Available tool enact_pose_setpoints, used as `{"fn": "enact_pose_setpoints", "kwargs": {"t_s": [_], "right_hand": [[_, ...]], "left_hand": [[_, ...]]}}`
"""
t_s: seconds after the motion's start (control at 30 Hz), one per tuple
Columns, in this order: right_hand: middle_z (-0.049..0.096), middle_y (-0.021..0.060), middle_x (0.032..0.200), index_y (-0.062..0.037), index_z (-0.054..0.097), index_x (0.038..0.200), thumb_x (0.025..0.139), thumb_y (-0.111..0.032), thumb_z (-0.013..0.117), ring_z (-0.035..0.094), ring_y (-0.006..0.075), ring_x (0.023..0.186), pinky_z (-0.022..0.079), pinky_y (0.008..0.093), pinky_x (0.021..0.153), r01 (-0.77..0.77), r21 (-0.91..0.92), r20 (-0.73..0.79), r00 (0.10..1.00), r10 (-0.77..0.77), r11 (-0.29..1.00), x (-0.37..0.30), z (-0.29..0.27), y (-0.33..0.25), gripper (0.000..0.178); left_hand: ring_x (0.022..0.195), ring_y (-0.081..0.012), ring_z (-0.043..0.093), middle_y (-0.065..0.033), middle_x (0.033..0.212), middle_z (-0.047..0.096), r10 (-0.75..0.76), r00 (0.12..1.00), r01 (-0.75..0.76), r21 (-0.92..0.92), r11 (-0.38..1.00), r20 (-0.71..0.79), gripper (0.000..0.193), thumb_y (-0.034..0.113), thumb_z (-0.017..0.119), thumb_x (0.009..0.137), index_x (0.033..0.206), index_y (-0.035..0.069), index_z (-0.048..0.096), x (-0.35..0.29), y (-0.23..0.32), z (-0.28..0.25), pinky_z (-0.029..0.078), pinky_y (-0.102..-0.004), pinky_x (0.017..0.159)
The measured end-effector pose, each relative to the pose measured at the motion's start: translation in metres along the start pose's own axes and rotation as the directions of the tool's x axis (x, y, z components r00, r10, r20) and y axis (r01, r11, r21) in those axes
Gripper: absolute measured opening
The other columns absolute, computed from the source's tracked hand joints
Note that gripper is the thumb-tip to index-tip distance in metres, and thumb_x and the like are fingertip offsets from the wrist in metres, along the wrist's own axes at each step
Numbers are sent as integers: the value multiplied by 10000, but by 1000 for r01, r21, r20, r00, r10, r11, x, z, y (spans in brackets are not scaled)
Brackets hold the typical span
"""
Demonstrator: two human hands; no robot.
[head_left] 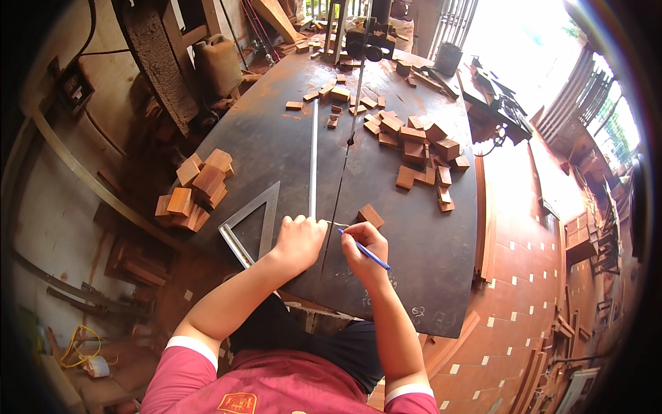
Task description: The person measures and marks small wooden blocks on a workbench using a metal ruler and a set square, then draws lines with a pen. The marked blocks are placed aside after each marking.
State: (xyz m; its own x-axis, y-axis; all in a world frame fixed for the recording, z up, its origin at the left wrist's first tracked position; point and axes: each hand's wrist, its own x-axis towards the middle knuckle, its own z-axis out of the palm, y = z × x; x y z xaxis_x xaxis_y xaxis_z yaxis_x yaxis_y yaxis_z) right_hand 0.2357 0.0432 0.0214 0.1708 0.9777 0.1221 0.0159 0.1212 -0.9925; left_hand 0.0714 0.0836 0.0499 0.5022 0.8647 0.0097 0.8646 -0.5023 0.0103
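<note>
My left hand is closed in a fist on the dark tabletop, at the near end of a long pale straight strip. What its fingers hold, if anything, is hidden. A blue pen is gripped in my right hand, its tip pointing left towards my left hand. Between the two hands shows a thin pale sliver, too small to name. Just beyond my right hand sits a single wooden block. Left of my left hand lies a metal set square.
Wooden blocks are piled at the table's left edge. More blocks are scattered at the right, and small offcuts lie farther back. A machine post stands over the far end. A slot runs along the tabletop.
</note>
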Motion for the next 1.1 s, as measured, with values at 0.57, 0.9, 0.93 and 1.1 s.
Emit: {"fn": "enact_pose_setpoints", "kwargs": {"t_s": [0.57, 0.9, 0.93, 1.1], "right_hand": [[667, 26, 712, 9, 648, 946, 918, -78, 676, 579, 46, 629, 462, 227, 580, 33, -48, -34, 999, -34, 998, 0, 0, -3, 95], [680, 40, 695, 11, 663, 946, 912, -84, 682, 586, 48, 624, 469, 237, 587, 28, -68, -39, 999, -31, 997, 0, 0, -2, 103], [679, 39, 695, 10, 664, 946, 911, -83, 682, 585, 47, 625, 469, 236, 588, 32, -68, -41, 999, -35, 997, 0, 0, -2, 101], [681, 38, 699, 10, 665, 945, 908, -79, 683, 587, 48, 627, 469, 232, 589, 35, -67, -44, 998, -38, 997, 0, 0, -3, 97]], "left_hand": [[909, -297, 699, -106, 921, 694, -33, 999, 33, -27, 999, -22, 184, 143, 705, 803, 959, 76, 634, 2, -5, 2, 521, -445, 792], [944, -283, 681, -87, 941, 688, 60, 998, -59, 18, 998, -36, 178, 111, 700, 780, 951, 87, 658, 5, -13, 0, 511, -447, 793], [943, -280, 681, -83, 943, 689, 77, 996, -76, 27, 997, -46, 169, 109, 700, 780, 943, 92, 661, 6, -13, 1, 508, -445, 795], [949, -256, 683, -59, 932, 706, 161, 987, -161, 25, 987, 25, 122, 110, 699, 792, 910, 105, 670, 10, -16, -4, 492, -434, 808]]}}
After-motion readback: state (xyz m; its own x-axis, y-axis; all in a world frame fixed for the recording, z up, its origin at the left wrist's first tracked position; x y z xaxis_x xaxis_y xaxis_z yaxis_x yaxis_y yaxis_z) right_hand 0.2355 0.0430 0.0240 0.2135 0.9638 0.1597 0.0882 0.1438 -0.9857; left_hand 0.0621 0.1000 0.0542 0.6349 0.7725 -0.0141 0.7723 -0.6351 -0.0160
